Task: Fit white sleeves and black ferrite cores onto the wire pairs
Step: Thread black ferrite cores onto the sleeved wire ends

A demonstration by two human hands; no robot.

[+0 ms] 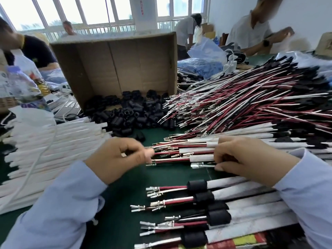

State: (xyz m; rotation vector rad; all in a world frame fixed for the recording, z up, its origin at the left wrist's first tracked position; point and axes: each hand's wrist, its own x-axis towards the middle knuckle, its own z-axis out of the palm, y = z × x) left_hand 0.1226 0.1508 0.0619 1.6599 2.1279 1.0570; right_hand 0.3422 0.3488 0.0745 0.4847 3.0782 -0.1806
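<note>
The left hand [118, 157] has its fingers curled in, with the thumb and forefinger tips closed on the metal-tipped ends of a red-and-white wire pair [170, 159]. The right hand [248, 159] is curled as well. It grips the white sleeve [201, 157] that those wires run into, and its thumb lies low against a small silver terminal [197, 165]. The pair runs straight between the two sets of fingertips. A few more sleeved pairs [197, 141] lie against it on the far side.

The sleeve is a flat, matte, cloth-like tube. The wires are thin and glossy and end in crimped bright terminals.

Nearer than the fingers lies a row of finished pairs [179, 200]. Each carries a stubby black cylinder, a fitted core [197, 185], butted against its sleeve end.

Beyond the left fingertips a heap of loose ferrite cores [129, 114], short dull-black rings, lies at the mouth of a cardboard box [115, 65] tipped on its side. To the left of the left hand is a stack of empty sleeves [53, 141], long and pale. Beyond the right fingers a large fan of bare wire pairs [242, 97] is piled with its terminals pointing toward the cores.

Everything lies on a dark green mat [122, 194]. Both wrists wear pale blue cuffs [305, 186]. Another person [251, 33] works far beyond the right hand.
</note>
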